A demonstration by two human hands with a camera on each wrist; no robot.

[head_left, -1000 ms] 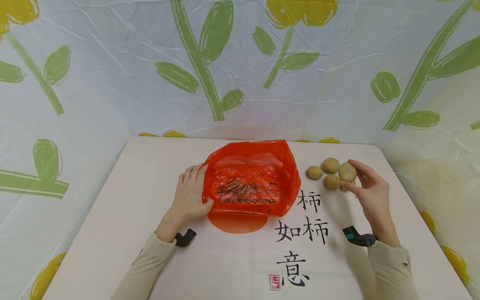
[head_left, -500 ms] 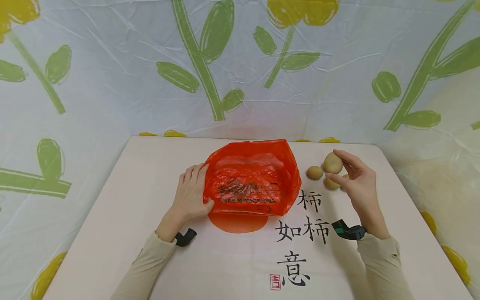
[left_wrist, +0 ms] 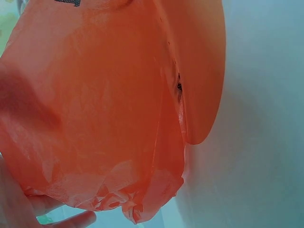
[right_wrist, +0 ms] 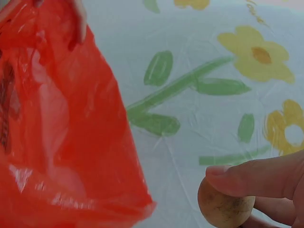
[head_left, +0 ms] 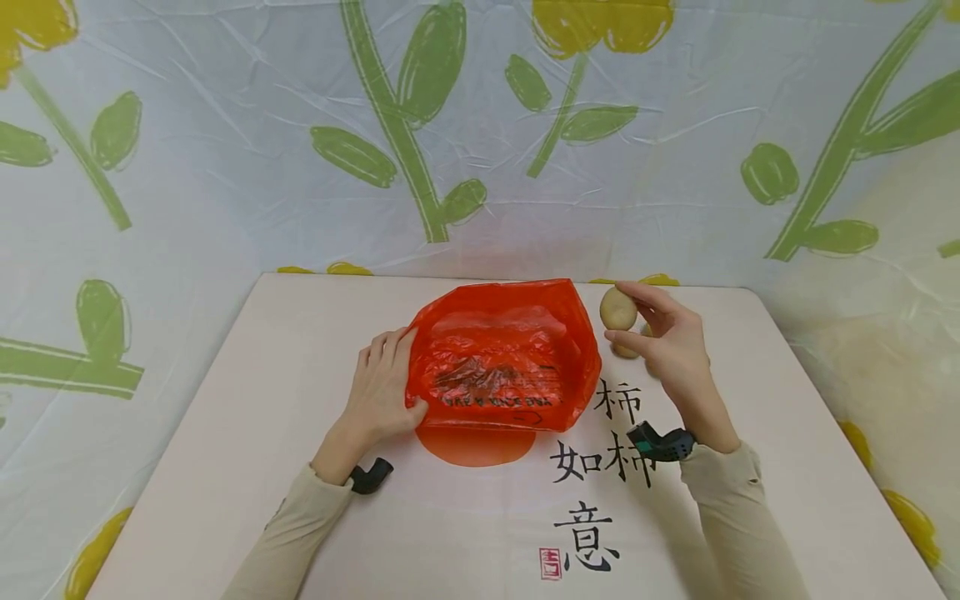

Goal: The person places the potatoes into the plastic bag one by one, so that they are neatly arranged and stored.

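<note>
A red plastic bag (head_left: pixel 498 346) with dark printing lies across the middle of the table, its mouth spread toward the right. My left hand (head_left: pixel 377 390) grips the bag's left edge; in the left wrist view some fingers (left_wrist: pixel 71 219) show past the bag's crumpled rim. Between thumb and fingertips, my right hand (head_left: pixel 675 346) pinches a round, pale brown potato (head_left: pixel 618 310), held just right of the bag's opening. Up close in the right wrist view, the thumb (right_wrist: pixel 251 176) presses on the potato's upper side. Other potatoes (head_left: pixel 625 351) sit on the table, mostly covered by the right hand.
Black characters (head_left: pixel 588 540) and an orange disc (head_left: pixel 476 448) are printed on the pale tabletop (head_left: pixel 420 533). A white curtain (head_left: pixel 247 167) with green leaves and yellow flowers hangs behind and around the table.
My right hand has carried the potato leftward from the group to near the bag's opening, passing over the other potatoes. The left hand and the bag have stayed in place.
</note>
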